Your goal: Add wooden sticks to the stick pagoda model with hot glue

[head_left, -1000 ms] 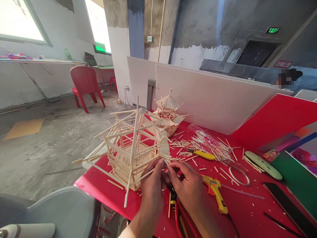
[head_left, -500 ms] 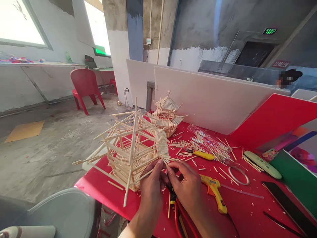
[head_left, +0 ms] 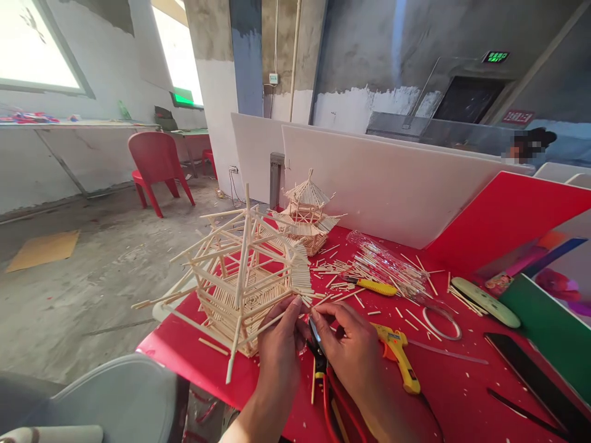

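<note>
A half-built pavilion frame of thin wooden sticks (head_left: 240, 283) stands tilted on the red table (head_left: 462, 394) at its left end. My left hand (head_left: 279, 347) pinches a small stick at the frame's right lower edge. My right hand (head_left: 353, 351) is closed just beside it, fingertips meeting the left hand's, over red-handled cutters (head_left: 323, 369) lying on the table. What the right fingers hold is too small to make out.
A finished stick pavilion (head_left: 307, 212) stands behind. Loose sticks, a clear bag of sticks (head_left: 388, 264), a yellow utility knife (head_left: 373, 286), a yellow glue gun (head_left: 399, 357), a tape ring (head_left: 441, 323) lie on the table. White boards (head_left: 392, 184) back it; a red chair (head_left: 154, 163) stands on the floor.
The camera drifted slightly; both hands stay pinched together at the frame's lower right edge, and the cutters' dark tips show a little more between them.
</note>
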A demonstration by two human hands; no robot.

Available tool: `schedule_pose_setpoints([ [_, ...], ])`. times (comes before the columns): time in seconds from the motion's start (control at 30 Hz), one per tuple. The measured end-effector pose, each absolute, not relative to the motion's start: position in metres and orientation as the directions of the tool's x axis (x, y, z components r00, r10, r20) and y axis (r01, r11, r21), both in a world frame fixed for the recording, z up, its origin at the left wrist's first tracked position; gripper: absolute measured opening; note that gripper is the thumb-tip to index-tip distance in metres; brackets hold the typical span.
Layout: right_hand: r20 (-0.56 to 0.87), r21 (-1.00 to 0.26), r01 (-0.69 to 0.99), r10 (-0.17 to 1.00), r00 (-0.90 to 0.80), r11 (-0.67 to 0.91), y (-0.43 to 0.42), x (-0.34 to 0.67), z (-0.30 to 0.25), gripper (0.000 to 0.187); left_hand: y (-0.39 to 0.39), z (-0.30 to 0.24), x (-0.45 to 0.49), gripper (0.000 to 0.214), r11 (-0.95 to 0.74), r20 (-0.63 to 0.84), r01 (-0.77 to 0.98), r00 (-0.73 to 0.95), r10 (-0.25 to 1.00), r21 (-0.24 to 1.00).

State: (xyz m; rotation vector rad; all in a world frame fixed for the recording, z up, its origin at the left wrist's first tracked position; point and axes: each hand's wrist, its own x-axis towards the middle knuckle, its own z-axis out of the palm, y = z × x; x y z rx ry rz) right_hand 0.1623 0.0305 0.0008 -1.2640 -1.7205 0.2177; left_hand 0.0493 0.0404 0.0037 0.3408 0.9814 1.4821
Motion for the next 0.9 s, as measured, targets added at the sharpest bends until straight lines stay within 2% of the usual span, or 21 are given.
schedule_pose_setpoints([
  [0.3,0.579,-0.600,0.694,0.815,0.033,0.398,0.021,0.177,0.001,0.015,0.040,0.005,0.051,0.033,0.104,-0.335,-0.669,-0.226,0.915,0.736],
  [0.43,0.527,-0.577,0.776,0.842,0.116,0.255,0.018,0.212,-0.015,0.022,0.039,0.004,0.050,0.034,0.113,-0.331,-0.654,-0.219,0.918,0.748],
  [0.5,0.398,-0.528,0.848,0.892,0.212,0.034,0.017,0.243,-0.028,0.026,0.039,0.003,0.050,0.032,0.110,-0.314,-0.640,-0.214,0.925,0.761],
  [0.6,0.008,-0.380,0.865,0.934,0.357,-0.328,0.009,0.296,-0.049,0.025,0.040,0.002,0.049,0.032,0.103,-0.301,-0.621,-0.222,0.928,0.777],
  [0.7,-0.092,-0.341,0.839,0.903,0.420,-0.425,-0.001,0.332,-0.063,0.025,0.042,0.002,0.048,0.032,0.105,-0.303,-0.622,-0.223,0.926,0.776],
  [0.9,-0.134,-0.387,0.809,0.895,0.426,-0.443,-0.001,0.335,-0.075,0.027,0.042,0.003,0.048,0.030,0.094,-0.296,-0.626,-0.226,0.928,0.774],
])
